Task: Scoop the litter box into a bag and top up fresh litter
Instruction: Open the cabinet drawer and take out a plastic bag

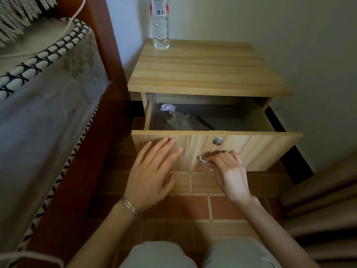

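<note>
A light wooden nightstand [208,74] stands against the wall with its drawer [251,149] pulled open. Inside the drawer lie a clear plastic bag [179,120], a crumpled white tissue [167,108] and a dark flat object [204,123]. My right hand [229,175] is closed on the drawer's metal handle [202,160], below the round lock [218,141]. My left hand [152,175] hovers open with fingers spread over the left part of the drawer front; a thin bracelet circles its wrist. No litter box, scoop or litter is in view.
A clear water bottle [160,24] stands at the nightstand's back left corner. A bed [44,105] with a patterned cover and red-brown frame fills the left. Curtain folds [324,209] hang at the right. Brown tiled floor [193,207] lies under my knees.
</note>
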Demonstrator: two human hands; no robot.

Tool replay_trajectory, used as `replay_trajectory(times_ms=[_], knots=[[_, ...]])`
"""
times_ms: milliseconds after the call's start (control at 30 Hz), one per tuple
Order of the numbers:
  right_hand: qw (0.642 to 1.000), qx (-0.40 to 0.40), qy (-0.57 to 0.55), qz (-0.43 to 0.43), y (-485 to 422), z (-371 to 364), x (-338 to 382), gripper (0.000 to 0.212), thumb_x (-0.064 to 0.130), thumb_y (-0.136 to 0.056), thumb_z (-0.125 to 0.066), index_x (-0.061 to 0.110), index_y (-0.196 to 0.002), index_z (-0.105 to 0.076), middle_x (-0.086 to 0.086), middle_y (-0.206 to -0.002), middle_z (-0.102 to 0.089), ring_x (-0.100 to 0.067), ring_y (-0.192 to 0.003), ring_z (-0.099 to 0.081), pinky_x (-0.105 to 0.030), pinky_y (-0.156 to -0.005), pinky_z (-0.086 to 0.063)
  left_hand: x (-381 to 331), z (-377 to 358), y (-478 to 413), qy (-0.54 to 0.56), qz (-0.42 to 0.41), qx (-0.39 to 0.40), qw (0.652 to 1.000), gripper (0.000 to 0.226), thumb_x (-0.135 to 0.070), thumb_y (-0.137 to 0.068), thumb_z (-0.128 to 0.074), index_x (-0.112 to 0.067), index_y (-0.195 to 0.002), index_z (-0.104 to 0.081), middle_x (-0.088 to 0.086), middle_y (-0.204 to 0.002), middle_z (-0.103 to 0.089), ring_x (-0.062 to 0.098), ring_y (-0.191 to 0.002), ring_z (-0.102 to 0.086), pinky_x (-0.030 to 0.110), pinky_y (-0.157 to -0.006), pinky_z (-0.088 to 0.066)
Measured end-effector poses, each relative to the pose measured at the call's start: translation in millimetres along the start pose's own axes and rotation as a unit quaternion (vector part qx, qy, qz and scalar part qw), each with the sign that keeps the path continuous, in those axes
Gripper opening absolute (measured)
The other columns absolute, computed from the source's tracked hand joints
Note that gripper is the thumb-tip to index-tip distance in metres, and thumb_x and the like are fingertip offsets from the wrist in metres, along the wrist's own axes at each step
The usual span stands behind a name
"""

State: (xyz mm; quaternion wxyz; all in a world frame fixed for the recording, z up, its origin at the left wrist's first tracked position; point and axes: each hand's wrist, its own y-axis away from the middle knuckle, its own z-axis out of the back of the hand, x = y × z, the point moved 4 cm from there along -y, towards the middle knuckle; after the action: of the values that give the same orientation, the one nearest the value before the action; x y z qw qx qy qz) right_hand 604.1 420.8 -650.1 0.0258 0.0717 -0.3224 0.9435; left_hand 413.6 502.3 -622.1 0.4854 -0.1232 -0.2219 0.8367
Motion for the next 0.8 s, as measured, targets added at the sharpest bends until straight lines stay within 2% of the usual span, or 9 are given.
replay_trajectory(times_ms=[233, 333, 400, 500, 600, 800], knots=[[1.0, -0.002, -0.015, 0.006, 34.8, 2.1, 10.5, 0.016, 0.022, -0.089, -0.056, 0.014, -0.088, -0.07, 0.004, -0.087, -0.069, -0.012, -0.08, -0.06, -0.027, -0.07, -0.041, -13.9, 8.3, 13.7, 0.004, -0.044, -0.069, 0.997, 0.051, -0.023, -0.086, -0.054, -0.015, -0.135, -0.043, 0.005, -0.142, -0.043, 0.02, -0.133, -0.035, 0.045, -0.11, -0.028], [1.0, -0.006, -0.028, -0.004, 46.9, -2.6, 13.1, 0.023, 0.026, -0.094, -0.051, 0.015, -0.089, -0.071, 0.005, -0.089, -0.07, -0.011, -0.081, -0.062, -0.029, -0.069, -0.044, -10.0, 0.5, 13.4, -0.007, -0.027, -0.049, 0.998, 0.051, -0.024, -0.086, -0.054, -0.014, -0.135, -0.044, 0.004, -0.141, -0.045, 0.018, -0.133, -0.035, 0.042, -0.111, -0.026], [0.999, -0.01, -0.031, -0.004, 46.7, -2.6, 14.4, 0.02, 0.024, -0.093, -0.054, 0.015, -0.091, -0.071, 0.005, -0.089, -0.07, -0.011, -0.082, -0.062, -0.028, -0.07, -0.043, -8.0, -5.2, 13.3, -0.016, -0.02, -0.036, 0.999, 0.051, -0.026, -0.087, -0.054, -0.015, -0.136, -0.044, 0.003, -0.139, -0.047, 0.017, -0.132, -0.037, 0.04, -0.111, -0.026], [0.999, -0.004, -0.043, 0.021, 46.1, 3.3, 15.8, 0.017, 0.022, -0.093, -0.055, 0.016, -0.097, -0.07, 0.004, -0.095, -0.07, -0.009, -0.089, -0.06, -0.027, -0.072, -0.045, -7.4, -7.8, 12.3, -0.002, -0.01, -0.046, 0.999, 0.048, -0.026, -0.088, -0.054, -0.016, -0.134, -0.047, 0.002, -0.136, -0.051, 0.015, -0.129, -0.04, 0.037, -0.11, -0.027], [0.994, 0.005, -0.1, 0.039, 44.3, 19.1, 17.5, 0.015, 0.015, -0.089, -0.062, 0.013, -0.101, -0.07, 0.003, -0.101, -0.067, -0.011, -0.096, -0.061, -0.03, -0.076, -0.049, -8.6, -6.2, 12.2, 0.008, -0.003, -0.058, 0.998, 0.045, -0.025, -0.088, -0.054, -0.015, -0.133, -0.049, 0.001, -0.134, -0.053, 0.015, -0.128, -0.042, 0.036, -0.109, -0.028], [0.989, -0.024, -0.123, 0.083, 15.3, 59.9, 30.2, 0.013, 0.016, -0.087, -0.066, 0.008, -0.096, -0.071, -0.001, -0.095, -0.068, -0.012, -0.09, -0.062, -0.029, -0.075, -0.051, -11.1, 2.2, 3.4, 0.019, -0.008, -0.055, 0.998, 0.04, -0.029, -0.091, -0.048, -0.016, -0.128, -0.054, 0.0, -0.128, -0.058, 0.014, -0.124, -0.045, 0.037, -0.107, -0.031]])
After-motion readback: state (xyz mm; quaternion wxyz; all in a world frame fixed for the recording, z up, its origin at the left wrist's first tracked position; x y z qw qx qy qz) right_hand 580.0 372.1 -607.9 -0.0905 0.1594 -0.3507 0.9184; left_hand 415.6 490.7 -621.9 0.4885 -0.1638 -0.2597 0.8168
